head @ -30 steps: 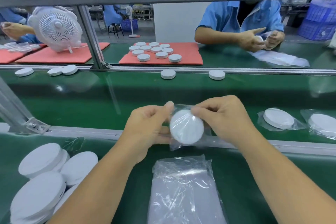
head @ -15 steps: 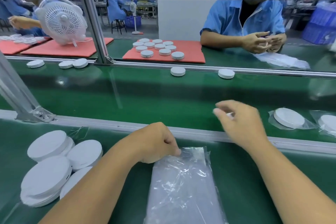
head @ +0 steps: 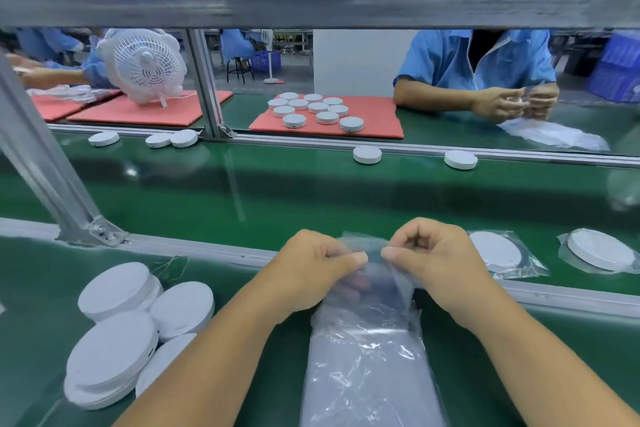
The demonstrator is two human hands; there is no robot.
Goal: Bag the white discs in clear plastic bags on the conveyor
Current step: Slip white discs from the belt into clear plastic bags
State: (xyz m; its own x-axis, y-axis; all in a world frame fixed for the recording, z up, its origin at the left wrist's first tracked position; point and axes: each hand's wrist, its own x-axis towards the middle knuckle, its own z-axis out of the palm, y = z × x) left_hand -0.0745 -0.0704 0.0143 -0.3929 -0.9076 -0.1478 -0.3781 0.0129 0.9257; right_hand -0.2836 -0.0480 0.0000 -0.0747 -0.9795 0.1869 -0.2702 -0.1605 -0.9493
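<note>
Both hands (head: 374, 260) now meeting, green conveyor (head: 311, 194)

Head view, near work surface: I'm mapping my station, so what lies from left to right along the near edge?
Pile of loose white discs → left hand → clear bag pinched by both hands above the bag stack → right hand → bagged disc → second bagged disc.

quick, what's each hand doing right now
Left hand: pinching the top edge of a clear plastic bag.
Right hand: pinching the same bag's edge, on the other side.
</note>
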